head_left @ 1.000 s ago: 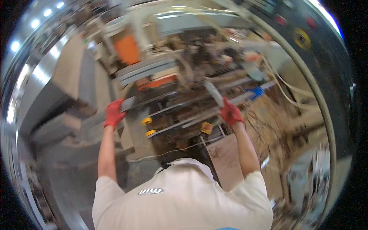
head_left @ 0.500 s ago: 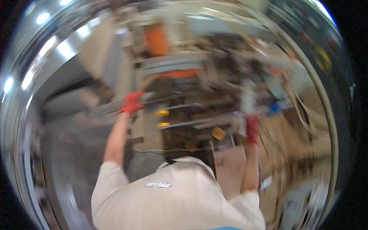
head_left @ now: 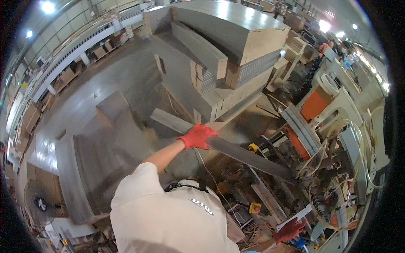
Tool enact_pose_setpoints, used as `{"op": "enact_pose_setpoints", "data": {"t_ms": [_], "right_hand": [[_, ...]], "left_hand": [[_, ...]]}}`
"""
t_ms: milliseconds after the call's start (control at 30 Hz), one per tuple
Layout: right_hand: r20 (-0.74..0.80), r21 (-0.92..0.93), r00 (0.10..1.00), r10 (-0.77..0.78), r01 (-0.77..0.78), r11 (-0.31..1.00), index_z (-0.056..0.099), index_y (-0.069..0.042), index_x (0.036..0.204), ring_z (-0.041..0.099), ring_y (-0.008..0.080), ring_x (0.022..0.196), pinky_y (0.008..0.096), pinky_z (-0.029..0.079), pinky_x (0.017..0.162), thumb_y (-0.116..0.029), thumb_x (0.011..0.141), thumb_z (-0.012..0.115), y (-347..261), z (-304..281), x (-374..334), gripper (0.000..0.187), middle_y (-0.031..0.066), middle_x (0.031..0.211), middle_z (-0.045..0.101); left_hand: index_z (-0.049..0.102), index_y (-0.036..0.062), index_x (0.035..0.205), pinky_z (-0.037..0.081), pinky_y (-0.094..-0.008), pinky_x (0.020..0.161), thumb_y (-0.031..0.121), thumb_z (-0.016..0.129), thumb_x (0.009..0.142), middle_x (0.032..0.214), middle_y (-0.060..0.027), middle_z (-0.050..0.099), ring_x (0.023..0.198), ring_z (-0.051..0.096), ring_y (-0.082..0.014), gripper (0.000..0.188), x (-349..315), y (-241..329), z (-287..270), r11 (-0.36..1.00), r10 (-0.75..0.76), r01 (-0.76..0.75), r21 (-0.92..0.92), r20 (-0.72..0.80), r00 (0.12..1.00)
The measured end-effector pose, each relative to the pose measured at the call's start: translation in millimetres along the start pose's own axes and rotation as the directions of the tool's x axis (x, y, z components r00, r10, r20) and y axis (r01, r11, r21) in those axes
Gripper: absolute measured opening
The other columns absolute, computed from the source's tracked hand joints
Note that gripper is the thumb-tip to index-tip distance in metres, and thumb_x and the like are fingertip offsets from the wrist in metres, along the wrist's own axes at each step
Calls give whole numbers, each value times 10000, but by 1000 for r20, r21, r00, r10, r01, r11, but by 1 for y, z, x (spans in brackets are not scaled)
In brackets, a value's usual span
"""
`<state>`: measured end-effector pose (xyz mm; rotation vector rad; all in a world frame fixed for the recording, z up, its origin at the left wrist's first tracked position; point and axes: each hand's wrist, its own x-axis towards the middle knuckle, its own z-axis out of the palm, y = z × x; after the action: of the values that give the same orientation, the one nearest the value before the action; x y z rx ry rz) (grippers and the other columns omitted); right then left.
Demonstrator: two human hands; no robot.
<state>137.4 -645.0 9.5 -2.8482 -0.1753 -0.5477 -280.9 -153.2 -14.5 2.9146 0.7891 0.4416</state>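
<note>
My left hand (head_left: 197, 135), in a red glove, grips a long narrow dark grey board (head_left: 249, 156). The board slants from left of the hand down to the right, where its far end lies over the machine (head_left: 270, 196). My right hand (head_left: 290, 230), also red-gloved, is at the lower right beside a pale strip (head_left: 297, 219) on the machine. Its fingers look stretched out, with nothing visible in them. A yellow switch box (head_left: 255, 208) sits on the machine between my body and that hand.
Ahead stand tall stacks of grey-faced boards (head_left: 263, 44). More grey panels (head_left: 80, 168) are stacked at the left. A fan (head_left: 40, 203) stands at the lower left. An orange and white machine part (head_left: 315, 103), with loose hoses (head_left: 358, 139), is on the right.
The view has swung left, bringing the board stacks ahead into sight. My left hand, with the board, now shows nearer the middle; my right hand shows lower right.
</note>
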Motion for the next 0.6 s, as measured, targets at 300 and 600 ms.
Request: {"op": "enact_pose_setpoints", "data": {"t_ms": [300,600], "right_hand": [[350,921,806,-478,-390,16,552,-52,1345,525,206,1219,356,476,1025,-68,1036,515,-204,-27,-138,312,109,1346,540],[718,268,105,-688,-954,134,648,-70,1127,621,154,825,335,559,823,-322,1037,578,-322,-44,-229,276,1,888,587]], "left_hand": [[600,196,1310,360,-495,1083,341,821,685,1232,-69,630,1214,557,-271,679,-209,39,-58,885,-465,465,42,0,885],[669,313,1193,366,-521,1083,354,756,745,1129,14,601,1135,551,-193,458,-327,126,-76,557,-335,662,502,-593,732]]}}
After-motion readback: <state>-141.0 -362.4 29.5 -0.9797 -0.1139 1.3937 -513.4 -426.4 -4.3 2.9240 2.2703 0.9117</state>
